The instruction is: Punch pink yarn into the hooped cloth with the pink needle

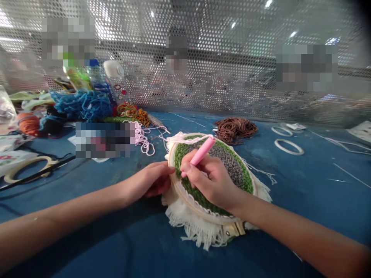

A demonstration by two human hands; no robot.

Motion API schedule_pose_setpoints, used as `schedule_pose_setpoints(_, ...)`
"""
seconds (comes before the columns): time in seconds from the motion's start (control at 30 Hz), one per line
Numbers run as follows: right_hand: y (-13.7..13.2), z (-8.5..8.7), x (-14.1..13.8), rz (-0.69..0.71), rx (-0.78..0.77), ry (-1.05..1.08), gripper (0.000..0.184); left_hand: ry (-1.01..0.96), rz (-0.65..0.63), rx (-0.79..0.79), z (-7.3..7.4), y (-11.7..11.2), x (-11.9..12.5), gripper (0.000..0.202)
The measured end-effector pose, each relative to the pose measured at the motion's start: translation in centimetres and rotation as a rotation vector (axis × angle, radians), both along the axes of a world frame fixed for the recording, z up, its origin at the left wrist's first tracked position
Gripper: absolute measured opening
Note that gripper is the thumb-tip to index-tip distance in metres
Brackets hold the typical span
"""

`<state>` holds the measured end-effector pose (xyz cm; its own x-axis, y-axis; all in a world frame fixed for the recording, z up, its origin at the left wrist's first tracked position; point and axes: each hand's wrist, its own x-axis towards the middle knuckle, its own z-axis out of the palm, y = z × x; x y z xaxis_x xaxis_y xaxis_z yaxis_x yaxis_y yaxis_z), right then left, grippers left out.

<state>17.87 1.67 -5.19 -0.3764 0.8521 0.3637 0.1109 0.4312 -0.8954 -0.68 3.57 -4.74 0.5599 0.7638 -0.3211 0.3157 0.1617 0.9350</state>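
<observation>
In my right hand [213, 179] is a pink punch needle [203, 151], held like a pen with its lower end at the left part of the hooped cloth. White yarn [191, 140] runs from its top end across the far rim. Green and grey yarn loops [232, 162] fill much of the cloth inside the wooden embroidery hoop [193, 204]. Frayed white cloth [197, 227] hangs out around the hoop, and a metal-screw clasp sits at its near edge. My left hand [153, 178] grips the hoop's left rim, thumb on top, its other fingers partly hidden below.
Brown yarn [236, 129] lies behind the hoop. Blue yarn [84, 104], orange yarn [29, 123] and bottles crowd the back left. White rings [289, 147] lie at right, a wooden ring [27, 170] at left. A perforated metal screen [220, 77] closes the table's back.
</observation>
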Motion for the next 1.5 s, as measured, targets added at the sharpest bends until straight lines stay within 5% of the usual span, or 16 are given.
schedule_pose_setpoints(0.13,0.3,-0.4,0.0,-0.026,-0.021,0.0,0.018,-0.089,0.206,0.014,-1.0,1.0,1.1,0.035)
schedule_pose_setpoints(0.27,0.1,-0.8,0.0,-0.032,0.143,-0.131,0.012,-0.109,0.323,0.007,-1.0,2.9,1.6,0.03)
schedule_pose_setpoints(0.53,-0.7,-0.6,0.1,-0.051,0.288,-0.15,0.018,-0.2,0.283,-0.019,-1.3,3.5,1.0,0.039)
schedule_pose_setpoints(0.77,-1.0,-0.3,0.3,-0.028,0.577,-0.177,0.009,-0.205,0.272,-0.022,-1.8,3.5,0.6,0.037)
schedule_pose_setpoints(0.9,-1.1,-0.7,0.4,-0.054,0.587,-0.052,0.008,-0.243,0.265,-0.029,-1.8,3.3,0.6,0.037)
schedule_pose_setpoints(1.5,-0.6,0.3,-0.2,-0.032,0.768,-0.241,0.013,-0.243,0.298,-0.007,-1.7,3.0,0.7,0.035)
